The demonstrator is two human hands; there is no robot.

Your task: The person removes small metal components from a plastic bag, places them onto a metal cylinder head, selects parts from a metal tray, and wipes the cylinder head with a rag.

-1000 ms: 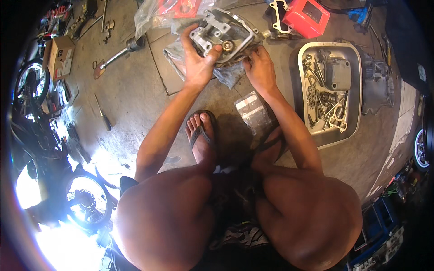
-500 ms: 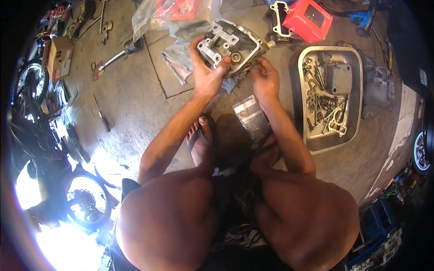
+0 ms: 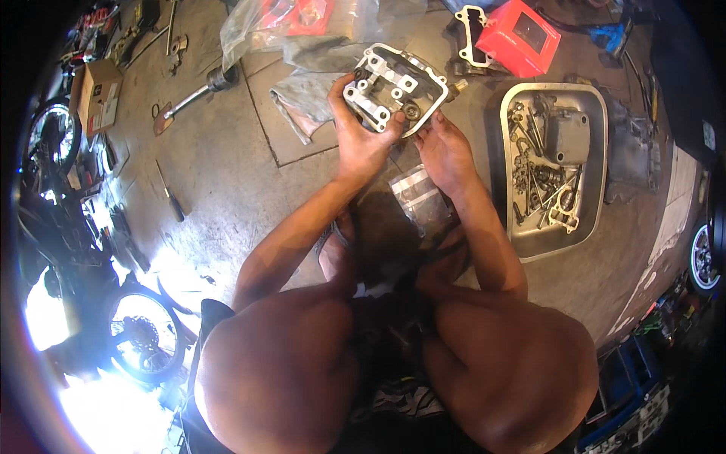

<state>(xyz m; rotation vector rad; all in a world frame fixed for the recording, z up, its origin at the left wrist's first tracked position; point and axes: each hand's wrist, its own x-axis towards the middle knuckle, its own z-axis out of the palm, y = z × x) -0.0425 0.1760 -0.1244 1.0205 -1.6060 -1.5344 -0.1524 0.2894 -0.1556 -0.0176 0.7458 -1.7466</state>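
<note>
Both my hands hold a silvery metal engine cylinder head (image 3: 393, 87) above the floor, its open side with posts and holes facing up. My left hand (image 3: 364, 147) wraps its left and near edge, thumb on the near rim. At its near right corner my right hand (image 3: 448, 155) grips the edge, with some fingers hidden beneath. A brass-coloured fitting (image 3: 457, 87) sticks out on the cylinder head's right. Beyond it lies a grey cloth (image 3: 302, 91). A clear plastic packet (image 3: 420, 198) rests on the floor below my right hand.
At right stands a metal tray (image 3: 556, 246) of bolts and engine parts. A red box (image 3: 522, 38) sits by a gasket (image 3: 473, 34) at the back. Leftward lie a screwdriver (image 3: 174, 200), a piston-like part on a rod (image 3: 219, 79) and a cardboard box (image 3: 102, 94).
The cylinder head has moved slightly right and nearer, and has tipped so its open face shows more fully. Both hands moved with it; the right thumb now shows at its edge.
</note>
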